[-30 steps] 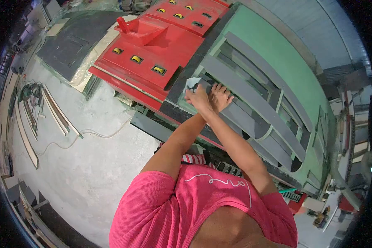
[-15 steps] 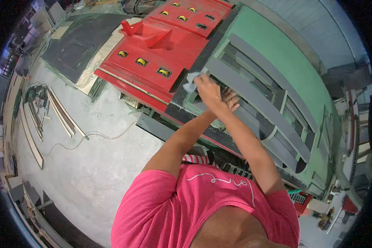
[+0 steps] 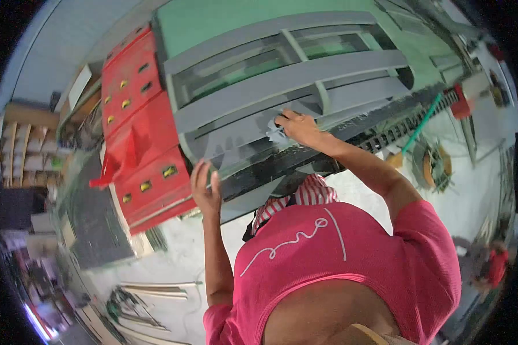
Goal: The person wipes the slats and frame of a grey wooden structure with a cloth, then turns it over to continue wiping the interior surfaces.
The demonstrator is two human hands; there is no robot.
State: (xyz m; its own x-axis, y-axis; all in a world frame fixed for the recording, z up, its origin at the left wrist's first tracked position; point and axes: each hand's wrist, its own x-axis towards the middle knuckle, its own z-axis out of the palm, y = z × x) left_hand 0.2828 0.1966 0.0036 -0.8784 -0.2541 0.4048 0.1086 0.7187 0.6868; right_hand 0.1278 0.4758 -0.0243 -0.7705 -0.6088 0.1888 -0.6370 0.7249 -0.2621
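Observation:
My right hand [image 3: 301, 129] is closed on a crumpled light-grey cloth [image 3: 277, 135], pressed to the near edge of a grey slatted wooden frame [image 3: 236, 106]. The frame lies across a bench with a green top [image 3: 213, 22], its curved-looking slats joined by short crosspieces. At the frame's near left corner, my left hand [image 3: 206, 187] holds nothing, with its fingers apart. It is close to the bench's dark edge [image 3: 253, 179]. Darker patches mark the grey board [image 3: 224, 146] between my hands.
A red machine table with yellow rollers [image 3: 147, 187] and a red chute [image 3: 121, 158] adjoins the bench on the left. Trim strips [image 3: 155, 290] and cables lie on the pale floor. A green-handled tool [image 3: 423, 123] leans at the right, near a round bin [image 3: 434, 164].
My view has swung round to the left. My hands, close together before, are now apart; the right hand has carried the cloth to the frame's near edge, and the left is at its corner.

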